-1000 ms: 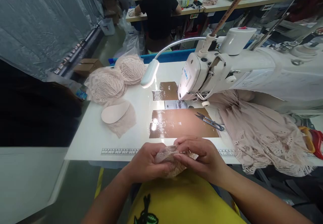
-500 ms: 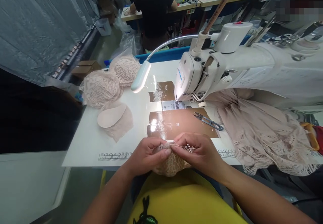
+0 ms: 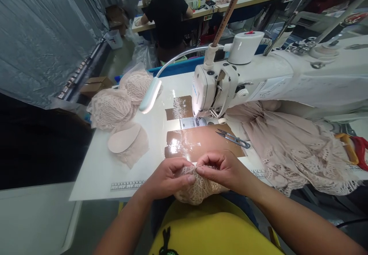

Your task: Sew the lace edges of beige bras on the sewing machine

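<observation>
A rounded piece of beige lace [image 3: 195,193] hangs at the table's front edge, in front of my yellow top. My left hand [image 3: 174,178] pinches its upper edge between thumb and fingers. Close beside it, my right hand [image 3: 222,169] pinches the same edge, fingertips almost meeting the left ones. Whatever lies between the fingertips besides lace is too small to make out. Thread snips [image 3: 233,138] lie beyond my right hand on a brown taped patch [image 3: 198,140], under the sewing machine [image 3: 214,90].
Two lace-covered cups [image 3: 112,109] and an oval pad on thin fabric [image 3: 125,138] lie at the left. A gathered beige lace garment [image 3: 281,144] covers the right side. A lamp [image 3: 151,94] overhangs the table [image 3: 94,174]. Someone in black [image 3: 168,21] sits beyond.
The view has shifted slightly, so the machine and table appear further left. More lace shows below my right hand. Both hands keep their pinch on the lace edge.
</observation>
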`<action>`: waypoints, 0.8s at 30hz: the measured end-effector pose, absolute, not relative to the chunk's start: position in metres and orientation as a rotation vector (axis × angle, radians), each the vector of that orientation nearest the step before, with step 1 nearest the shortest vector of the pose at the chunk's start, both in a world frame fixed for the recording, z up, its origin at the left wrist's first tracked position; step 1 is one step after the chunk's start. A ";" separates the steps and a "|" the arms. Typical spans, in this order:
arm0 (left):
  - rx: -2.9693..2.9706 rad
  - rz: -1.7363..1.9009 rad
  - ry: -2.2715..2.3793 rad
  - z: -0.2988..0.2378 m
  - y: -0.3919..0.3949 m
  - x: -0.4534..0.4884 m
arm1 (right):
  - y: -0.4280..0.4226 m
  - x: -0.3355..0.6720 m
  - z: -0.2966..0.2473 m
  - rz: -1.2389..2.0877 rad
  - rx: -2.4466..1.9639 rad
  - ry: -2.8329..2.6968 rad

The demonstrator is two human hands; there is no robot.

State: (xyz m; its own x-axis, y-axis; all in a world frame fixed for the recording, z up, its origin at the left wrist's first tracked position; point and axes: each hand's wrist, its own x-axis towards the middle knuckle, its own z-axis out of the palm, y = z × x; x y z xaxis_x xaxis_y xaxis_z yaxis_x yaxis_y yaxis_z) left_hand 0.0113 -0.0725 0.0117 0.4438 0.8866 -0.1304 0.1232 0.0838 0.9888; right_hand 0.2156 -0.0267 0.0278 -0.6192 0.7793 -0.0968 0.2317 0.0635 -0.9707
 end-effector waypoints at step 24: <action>2.533 0.580 1.976 0.009 -0.011 0.025 | 0.015 0.259 0.018 1.166 -1.222 -1.983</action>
State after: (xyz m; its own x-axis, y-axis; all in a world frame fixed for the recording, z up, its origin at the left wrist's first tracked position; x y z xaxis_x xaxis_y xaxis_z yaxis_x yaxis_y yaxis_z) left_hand 0.0248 -0.0106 0.0095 0.2070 0.9140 0.3488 0.9575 -0.2624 0.1193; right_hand 0.2593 0.0147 0.0176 -0.4497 0.8932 -0.0011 0.4354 0.2181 -0.8734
